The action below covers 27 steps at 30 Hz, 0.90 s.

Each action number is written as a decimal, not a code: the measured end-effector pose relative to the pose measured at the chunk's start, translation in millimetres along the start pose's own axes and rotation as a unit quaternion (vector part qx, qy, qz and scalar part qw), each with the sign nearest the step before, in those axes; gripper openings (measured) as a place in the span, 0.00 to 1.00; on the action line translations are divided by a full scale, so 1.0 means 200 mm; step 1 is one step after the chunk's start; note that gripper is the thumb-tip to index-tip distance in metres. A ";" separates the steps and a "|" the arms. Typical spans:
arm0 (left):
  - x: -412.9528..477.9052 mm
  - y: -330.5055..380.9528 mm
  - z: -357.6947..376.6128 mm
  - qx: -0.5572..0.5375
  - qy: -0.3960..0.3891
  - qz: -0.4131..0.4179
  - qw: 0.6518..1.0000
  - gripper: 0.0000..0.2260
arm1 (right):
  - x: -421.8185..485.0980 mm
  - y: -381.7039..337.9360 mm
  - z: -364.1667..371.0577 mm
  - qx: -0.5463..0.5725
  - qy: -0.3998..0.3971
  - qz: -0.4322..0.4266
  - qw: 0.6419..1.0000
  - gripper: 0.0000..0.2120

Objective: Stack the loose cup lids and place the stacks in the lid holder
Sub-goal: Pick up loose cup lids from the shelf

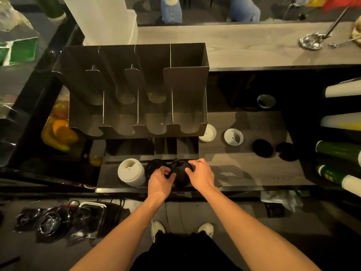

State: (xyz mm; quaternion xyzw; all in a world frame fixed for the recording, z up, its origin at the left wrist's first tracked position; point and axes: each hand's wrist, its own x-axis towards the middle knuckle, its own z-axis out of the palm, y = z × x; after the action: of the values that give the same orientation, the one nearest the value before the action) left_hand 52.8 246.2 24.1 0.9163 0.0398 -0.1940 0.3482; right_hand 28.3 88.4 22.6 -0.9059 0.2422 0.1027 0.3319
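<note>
At the front edge of the counter (244, 173), just before the lid holder (136, 85), the stacking step is judged to be in hand: a black lid stack (181, 179) is gripped between the two hands. The left hand (160, 179) is curled against its left side, seemingly pinching the topmost lid. The right hand (201, 173) is curled round its right side, thumb and fingers closed on the rim. How many lids are held cannot be told, since the black plastic is lost in shadow.

A white lid stack (131, 173) is stood just left of the left hand, apart from it, and a further dark pile (155, 166) is seen between the two stacks. The holder's compartments appear unfilled, so the placing step is judged not yet begun.

Well to the right of the right hand, loose lids are left on the counter: two white lids (208, 133) near the holder's corner and two black lids (262, 148) beyond them.

The next move is thought to call for the held lids to be seated squarely, rims aligned. After that, either the loose black ones would be fetched or the stack lifted into a compartment.
</note>
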 end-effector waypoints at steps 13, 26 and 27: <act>0.05 0.07 0.00 0.096 0.028 -0.038 0.994 0.11 | 0.10 -0.07 -0.01 -0.088 -0.010 -0.024 0.996 0.16; 0.21 0.13 -0.07 0.146 -0.060 -0.019 0.987 0.10 | 0.22 -0.10 -0.06 -0.060 -0.135 0.062 0.987 0.14; 0.22 0.12 -0.07 0.131 -0.066 -0.022 0.989 0.09 | 0.20 -0.09 -0.05 -0.048 -0.123 0.070 0.989 0.14</act>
State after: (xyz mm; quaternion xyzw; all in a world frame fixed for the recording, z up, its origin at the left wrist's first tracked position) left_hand 102.5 234.2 30.8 0.9381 0.0113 -0.2652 0.2223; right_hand 72.2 79.0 26.3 -0.8823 0.2571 0.2475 0.3068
